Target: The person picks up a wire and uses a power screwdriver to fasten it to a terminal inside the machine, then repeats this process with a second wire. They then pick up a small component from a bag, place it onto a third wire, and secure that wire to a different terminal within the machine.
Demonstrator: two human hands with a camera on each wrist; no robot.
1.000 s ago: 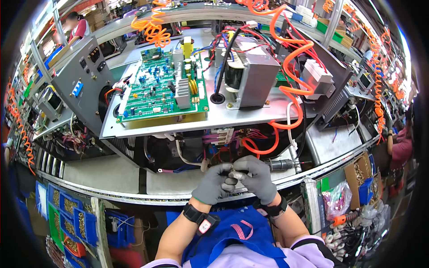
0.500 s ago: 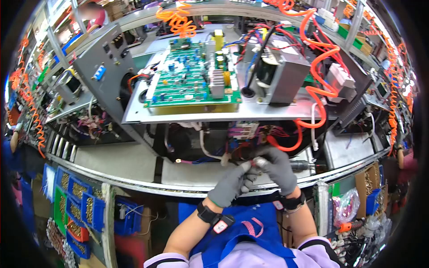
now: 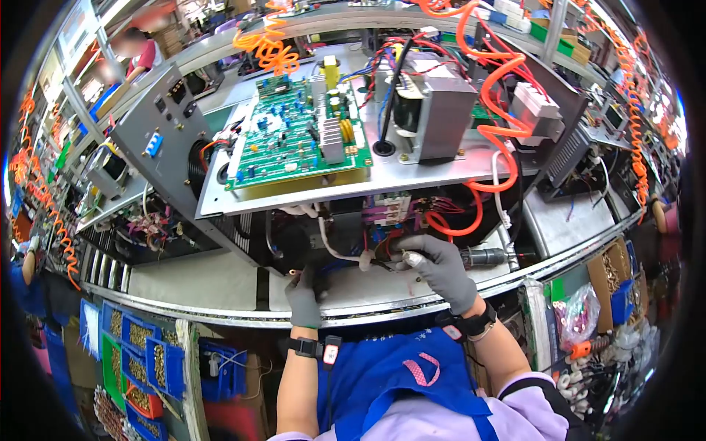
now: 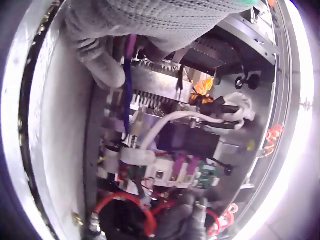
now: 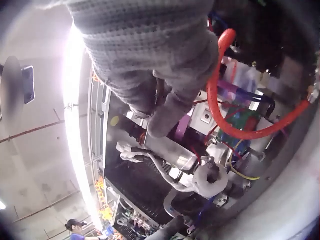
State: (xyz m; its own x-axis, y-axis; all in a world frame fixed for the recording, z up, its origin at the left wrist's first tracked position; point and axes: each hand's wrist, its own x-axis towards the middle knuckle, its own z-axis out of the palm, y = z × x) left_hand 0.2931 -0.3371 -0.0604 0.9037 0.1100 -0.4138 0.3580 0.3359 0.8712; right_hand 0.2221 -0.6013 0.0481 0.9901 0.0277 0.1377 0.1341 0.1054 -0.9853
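My gloved left hand [image 3: 303, 300] is at the loose end of a dark blue cable with a purple sleeve and ring terminal [image 3: 294, 273]. In the left wrist view the cable [image 4: 128, 95] runs up between the thumb and fingers, which pinch it. My gloved right hand [image 3: 441, 270] is before the open front of the machine chassis [image 3: 254, 208], its thumb and fingers pinched together. A small brass-coloured metal piece [image 5: 159, 91] shows between those fingers, mostly hidden. Near the right fingertips hangs a white cable [image 3: 329, 246] with a bulky sleeve.
A power screwdriver [image 3: 488, 256] lies right of the right hand, by an orange coiled hose [image 3: 482, 209]. Above the hands is a metal shelf [image 3: 287, 197] bearing a green circuit board [image 3: 294, 147] and a transformer [image 3: 446, 117]. Blue bins [image 3: 163, 366] of fasteners stand at lower left.
Both hands were together before the chassis. The left hand has parted from the right and moved left to the cable's ring terminal. The right hand has stayed near the chassis opening.
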